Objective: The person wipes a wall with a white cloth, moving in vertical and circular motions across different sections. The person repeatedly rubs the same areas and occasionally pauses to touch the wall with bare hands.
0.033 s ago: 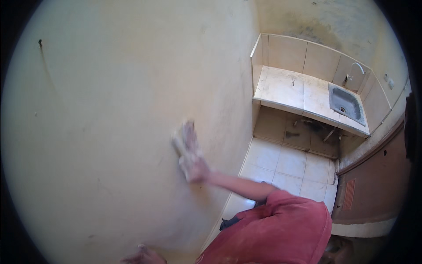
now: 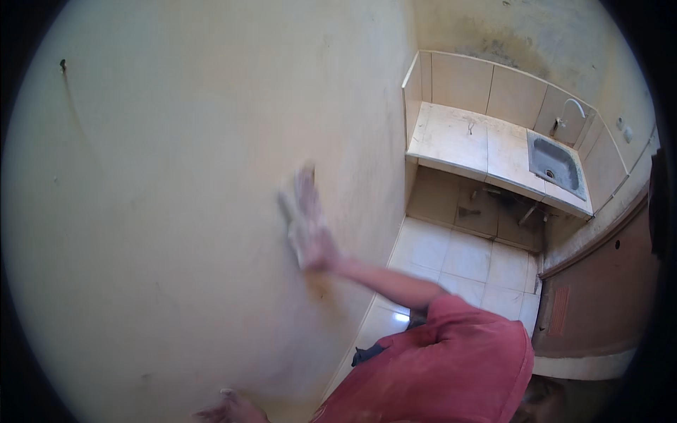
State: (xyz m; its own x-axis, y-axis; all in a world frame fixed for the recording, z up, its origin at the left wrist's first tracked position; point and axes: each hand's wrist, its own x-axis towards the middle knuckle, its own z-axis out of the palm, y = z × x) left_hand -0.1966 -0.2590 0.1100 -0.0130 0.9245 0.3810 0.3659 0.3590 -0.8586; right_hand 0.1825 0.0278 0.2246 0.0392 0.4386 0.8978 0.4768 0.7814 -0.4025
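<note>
Pressed against the pale yellowish wall [image 2: 169,211], my right hand [image 2: 314,243] is whitened with dust and blurred by motion. Its fingers point upward along the wall over a pale, flat piece [image 2: 285,208]. Only that piece's edge shows, left of the fingers, and its material is hard to make out. Low in the picture, my left hand [image 2: 233,409] is partly cut off by the lower edge. Its visible fingers are apart, with nothing seen in them, close to the wall.
A tiled counter [image 2: 451,137] with a metal sink [image 2: 557,166] and a white tap [image 2: 575,106] stands at the right. Beneath it are pipes [image 2: 529,211]. White floor tiles [image 2: 465,257] lie below, and a brown door [image 2: 599,282] is at the far right.
My right hand has slid a little upward on the wall, with the flat piece under it. My left hand has hardly moved.
</note>
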